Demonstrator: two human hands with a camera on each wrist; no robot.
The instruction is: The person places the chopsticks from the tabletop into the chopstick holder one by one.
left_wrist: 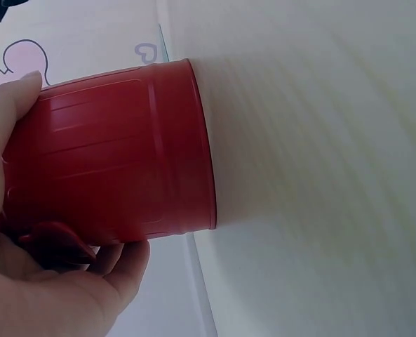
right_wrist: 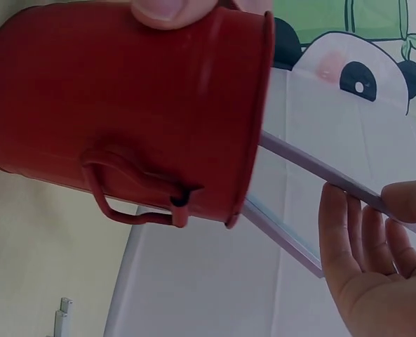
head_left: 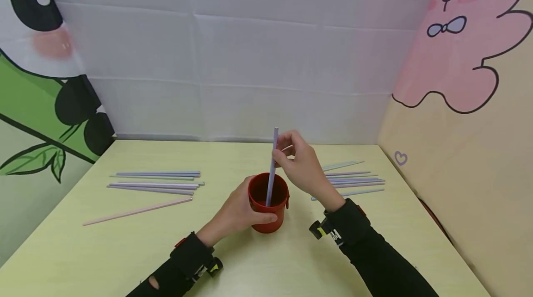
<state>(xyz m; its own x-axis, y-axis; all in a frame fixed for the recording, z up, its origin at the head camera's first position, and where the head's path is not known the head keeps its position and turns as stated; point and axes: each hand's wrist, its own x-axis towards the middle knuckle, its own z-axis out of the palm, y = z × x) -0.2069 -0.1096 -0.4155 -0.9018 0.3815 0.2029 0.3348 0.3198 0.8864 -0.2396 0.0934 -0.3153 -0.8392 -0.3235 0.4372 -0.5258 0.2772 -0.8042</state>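
Note:
A small red bucket (head_left: 268,218) with side handles stands upright on the table. My left hand (head_left: 239,211) grips it from the left, thumb across the front and fingers round the far side. My right hand (head_left: 301,165) is above the rim on the right, pinching a thin lavender stick (head_left: 272,176) between thumb and fingers. The stick's lower end is inside the bucket, its upper end above the fingertips. In the right wrist view a second lavender stick (right_wrist: 285,239) shows beyond the rim, running toward the right hand.
On the left of the table (head_left: 233,269) lie several purple, white and green sticks (head_left: 154,186), with a pink stick (head_left: 137,211) nearer the front. More sticks (head_left: 358,181) lie on the right, partly behind the right hand. A white cloth wall (head_left: 250,56) closes off the back.

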